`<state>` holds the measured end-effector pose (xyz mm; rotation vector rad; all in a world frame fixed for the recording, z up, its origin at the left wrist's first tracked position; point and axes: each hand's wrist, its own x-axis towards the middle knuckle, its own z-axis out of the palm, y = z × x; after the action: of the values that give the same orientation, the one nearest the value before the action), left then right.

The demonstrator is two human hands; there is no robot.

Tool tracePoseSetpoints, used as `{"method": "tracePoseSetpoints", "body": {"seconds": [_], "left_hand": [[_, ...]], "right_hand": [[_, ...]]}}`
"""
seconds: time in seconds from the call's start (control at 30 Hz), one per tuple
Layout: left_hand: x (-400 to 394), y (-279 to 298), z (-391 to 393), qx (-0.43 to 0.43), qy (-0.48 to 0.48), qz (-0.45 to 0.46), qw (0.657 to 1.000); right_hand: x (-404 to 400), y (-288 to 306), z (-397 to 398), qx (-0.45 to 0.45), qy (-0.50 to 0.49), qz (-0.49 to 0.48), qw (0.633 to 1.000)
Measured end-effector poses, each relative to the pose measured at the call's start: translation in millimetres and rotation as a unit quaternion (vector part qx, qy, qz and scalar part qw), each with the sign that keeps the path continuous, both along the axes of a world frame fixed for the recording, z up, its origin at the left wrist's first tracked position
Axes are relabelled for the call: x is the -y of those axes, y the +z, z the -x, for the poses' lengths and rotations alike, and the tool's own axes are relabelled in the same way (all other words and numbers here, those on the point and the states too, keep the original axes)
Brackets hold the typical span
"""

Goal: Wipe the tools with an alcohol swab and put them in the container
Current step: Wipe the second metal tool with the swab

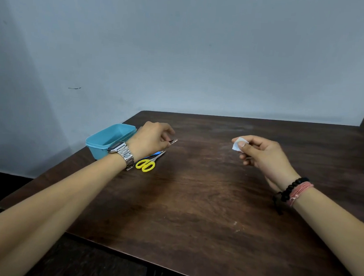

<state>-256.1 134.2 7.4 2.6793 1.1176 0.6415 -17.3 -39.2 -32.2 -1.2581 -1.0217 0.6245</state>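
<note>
1. Broadly, the bench [205, 192] is a dark wooden top, and everything for the job is gathered at its far left corner, probably so each tool has only a short way to travel once wiped.
2. Next, the container [104, 141], a blue tub with no lid on it, stands right at that corner with its mouth up, ready to take tools; nothing shows inside from this angle.
3. Beside it, the left hand [153, 140] hovers just to the tub's right, fingers curled round a small metal tool [173, 141]. Only the tool's tip shows; its long axis runs roughly left to right, pointing right towards the other hand, which suits a wipe.
4. Opposite, the right hand [259, 155] is well apart, pinching the alcohol swab [238, 144] between thumb and fingers, with the swab facing left towards the tool.
5. Lastly, the yellow-handled scissors [148, 162] lie flat just below the left hand, blades shut and pointing up-right, handles nearest the person; something blue lies under them, too hidden to name.
</note>
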Motion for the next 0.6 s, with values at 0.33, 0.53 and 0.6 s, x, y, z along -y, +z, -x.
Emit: {"method": "tracePoseSetpoints", "body": {"seconds": [0.33, 0.53, 0.6], "left_hand": [[52.9, -8.5, -95.4, 0.101, -0.169, 0.092, 0.976], [56.0, -23.7, -111.8, 0.171, -0.178, 0.184, 0.952], [52.8, -25.5, -108.7, 0.193, -0.176, 0.216, 0.941]], "right_hand": [[-0.7, -3.5, -10.2, 0.075, -0.003, 0.036, 0.997], [-1.7, -10.9, -23.8, 0.221, -0.082, 0.084, 0.968], [-3.3, -11.2, -22.9, 0.231, -0.083, 0.084, 0.966]]}}
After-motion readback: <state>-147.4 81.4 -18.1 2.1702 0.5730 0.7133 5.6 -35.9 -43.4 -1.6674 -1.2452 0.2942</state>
